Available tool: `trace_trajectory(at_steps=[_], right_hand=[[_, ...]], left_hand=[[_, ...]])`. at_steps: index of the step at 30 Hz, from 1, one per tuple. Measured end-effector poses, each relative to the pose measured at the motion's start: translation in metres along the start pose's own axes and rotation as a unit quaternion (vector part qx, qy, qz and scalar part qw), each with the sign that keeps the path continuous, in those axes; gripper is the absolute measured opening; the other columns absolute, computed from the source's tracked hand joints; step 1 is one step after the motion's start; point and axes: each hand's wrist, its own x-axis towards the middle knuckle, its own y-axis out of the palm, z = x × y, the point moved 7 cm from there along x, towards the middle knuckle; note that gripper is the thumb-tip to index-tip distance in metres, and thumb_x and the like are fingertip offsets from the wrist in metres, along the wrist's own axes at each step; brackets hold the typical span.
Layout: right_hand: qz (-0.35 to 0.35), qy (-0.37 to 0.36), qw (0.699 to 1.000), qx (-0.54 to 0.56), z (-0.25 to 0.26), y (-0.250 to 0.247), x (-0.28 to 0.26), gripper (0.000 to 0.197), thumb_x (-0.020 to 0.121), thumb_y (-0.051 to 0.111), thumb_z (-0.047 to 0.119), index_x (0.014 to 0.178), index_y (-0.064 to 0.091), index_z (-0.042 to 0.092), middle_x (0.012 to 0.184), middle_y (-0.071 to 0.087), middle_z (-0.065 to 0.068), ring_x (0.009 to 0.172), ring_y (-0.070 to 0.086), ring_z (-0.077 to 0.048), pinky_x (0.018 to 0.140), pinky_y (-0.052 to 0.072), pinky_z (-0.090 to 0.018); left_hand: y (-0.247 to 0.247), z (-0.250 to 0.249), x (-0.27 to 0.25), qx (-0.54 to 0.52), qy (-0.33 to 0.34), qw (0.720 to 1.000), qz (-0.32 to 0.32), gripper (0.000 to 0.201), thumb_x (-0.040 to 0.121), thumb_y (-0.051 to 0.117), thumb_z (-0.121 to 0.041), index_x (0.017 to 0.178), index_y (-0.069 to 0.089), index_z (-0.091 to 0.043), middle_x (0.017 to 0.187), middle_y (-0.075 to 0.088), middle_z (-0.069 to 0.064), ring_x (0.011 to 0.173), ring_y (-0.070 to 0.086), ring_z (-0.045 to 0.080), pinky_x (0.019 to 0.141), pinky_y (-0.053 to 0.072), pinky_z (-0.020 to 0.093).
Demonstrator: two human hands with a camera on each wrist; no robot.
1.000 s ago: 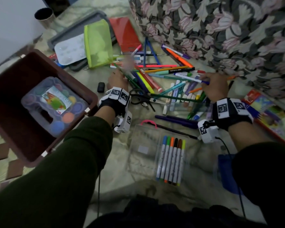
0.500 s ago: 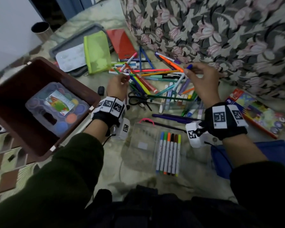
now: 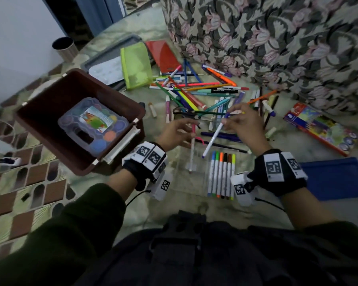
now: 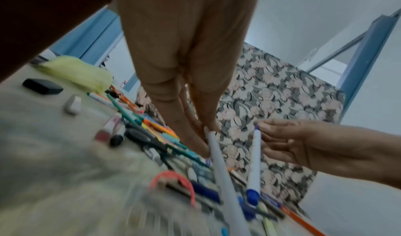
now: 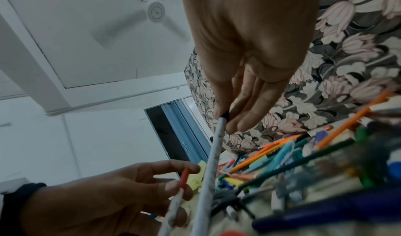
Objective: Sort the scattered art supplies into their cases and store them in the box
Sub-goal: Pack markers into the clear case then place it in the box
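Over the clear plastic marker case (image 3: 196, 172) on the floor | my left hand (image 3: 174, 133) pinches a red-capped white marker (image 3: 192, 149) upright | my right hand (image 3: 244, 125) pinches a purple-capped white marker (image 3: 214, 137) slanted | brown plastic box (image 3: 50, 112) left, holding round paint set (image 3: 95, 125).

- I was looking at a home room: a floral-upholstered sofa (image 3: 277, 42) stood beyond my hands.
- A ceiling fan (image 5: 155, 13) hung overhead.
- Patterned floor covering (image 3: 29, 182) lay left of my left hand.
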Motion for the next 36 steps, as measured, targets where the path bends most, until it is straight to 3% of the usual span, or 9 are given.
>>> trace_trajectory(at_steps=[5, 11, 15, 17, 19, 22, 25, 30, 36], right_hand=[[0.099, 0.104, 0.988, -0.054, -0.038, 0.038, -0.029, 0.018, 0.083, 0.066, 0.002, 0.095, 0.052, 0.006, 0.068, 0.062, -0.005, 0.048, 0.06, -0.003, 0.058, 0.054, -0.024], [0.068, 0.118, 0.986, -0.091, -0.054, 0.055, -0.044, 0.02, 0.083, 0.066, 0.001, 0.102, 0.059, 0.001, 0.078, 0.066, -0.02, 0.059, 0.06, -0.015, 0.051, 0.051, -0.02], [0.059, 0.104, 0.984, -0.13, -0.053, 0.057, -0.042, 0.031, 0.074, 0.071, -0.006, 0.104, 0.062, -0.005, 0.087, 0.067, -0.027, 0.077, 0.062, -0.027, 0.07, 0.052, -0.028], [0.074, 0.115, 0.981, -0.141, -0.058, 0.059, -0.042, 0.038, 0.072, 0.073, -0.007, 0.108, 0.062, -0.005, 0.08, 0.062, -0.015, 0.066, 0.057, -0.016, 0.056, 0.048, -0.011], [0.081, 0.112, 0.976, -0.168, -0.061, 0.061, -0.043, 0.045, 0.071, 0.076, -0.003, 0.113, 0.061, -0.002, 0.084, 0.058, -0.01, 0.062, 0.049, -0.006, 0.05, 0.041, -0.008], [0.099, 0.079, 0.958, -0.258, -0.064, 0.065, -0.045, 0.061, 0.068, 0.08, 0.008, 0.125, 0.059, 0.01, 0.105, 0.063, -0.011, 0.085, 0.057, -0.015, 0.069, 0.041, -0.014], [0.106, 0.034, 0.939, -0.326, -0.062, 0.07, -0.048, 0.062, 0.069, 0.079, 0.013, 0.126, 0.058, 0.024, 0.106, 0.06, -0.012, 0.096, 0.059, -0.026, 0.077, 0.046, -0.03], [0.139, 0.018, 0.92, -0.366, -0.061, 0.074, -0.053, 0.068, 0.067, 0.081, 0.019, 0.13, 0.054, 0.019, 0.118, 0.056, -0.015, 0.112, 0.049, -0.033, 0.093, 0.042, -0.037], [0.181, -0.005, 0.866, -0.465, -0.062, 0.078, -0.063, 0.077, 0.07, 0.076, 0.037, 0.137, 0.043, 0.017, 0.132, 0.045, -0.007, 0.119, 0.034, -0.028, 0.095, 0.03, -0.032]], left_hand=[[0.027, 0.027, -0.017, 0.035, -0.051, 0.997, 0.035, 0.046, 0.085, 0.057, 0.008, 0.128, 0.052, -0.006, 0.083, 0.052, 0.004, 0.063, 0.057, 0.017, 0.052, 0.056, 0.019], [0.033, 0.033, -0.02, 0.097, -0.029, 0.995, -0.016, 0.041, 0.085, 0.059, 0.005, 0.124, 0.056, -0.005, 0.091, 0.053, 0.011, 0.061, 0.052, 0.012, 0.048, 0.052, 0.016], [0.035, 0.028, -0.02, 0.196, 0.007, 0.98, -0.036, 0.045, 0.083, 0.063, 0.001, 0.126, 0.056, -0.006, 0.095, 0.055, 0.011, 0.076, 0.054, 0.019, 0.068, 0.053, 0.027], [0.037, 0.028, -0.02, 0.233, 0.012, 0.972, -0.029, 0.046, 0.083, 0.06, 0.003, 0.128, 0.054, -0.007, 0.101, 0.054, 0.012, 0.082, 0.056, 0.025, 0.073, 0.053, 0.03], [0.038, 0.029, -0.021, 0.267, 0.02, 0.963, -0.016, 0.047, 0.084, 0.054, 0.007, 0.129, 0.052, -0.007, 0.112, 0.057, 0.019, 0.092, 0.061, 0.033, 0.077, 0.052, 0.035], [0.041, 0.027, -0.022, 0.313, 0.049, 0.948, 0.003, 0.048, 0.079, 0.059, 0.005, 0.125, 0.056, -0.006, 0.109, 0.06, 0.018, 0.093, 0.06, 0.031, 0.081, 0.045, 0.029], [0.043, 0.028, -0.024, 0.295, 0.059, 0.954, 0.021, 0.056, 0.069, 0.074, 0.001, 0.122, 0.058, -0.006, 0.094, 0.051, 0.008, 0.077, 0.053, 0.019, 0.071, 0.041, 0.021], [0.039, 0.038, -0.021, 0.34, 0.042, 0.939, 0.035, 0.059, 0.067, 0.08, -0.014, 0.121, 0.056, -0.004, 0.111, 0.061, 0.016, 0.101, 0.057, 0.028, 0.08, 0.039, 0.026], [0.043, 0.045, -0.028, 0.371, 0.055, 0.923, 0.087, 0.077, 0.062, 0.084, -0.025, 0.127, 0.05, -0.003, 0.118, 0.051, 0.02, 0.106, 0.05, 0.03, 0.09, 0.041, 0.033]])
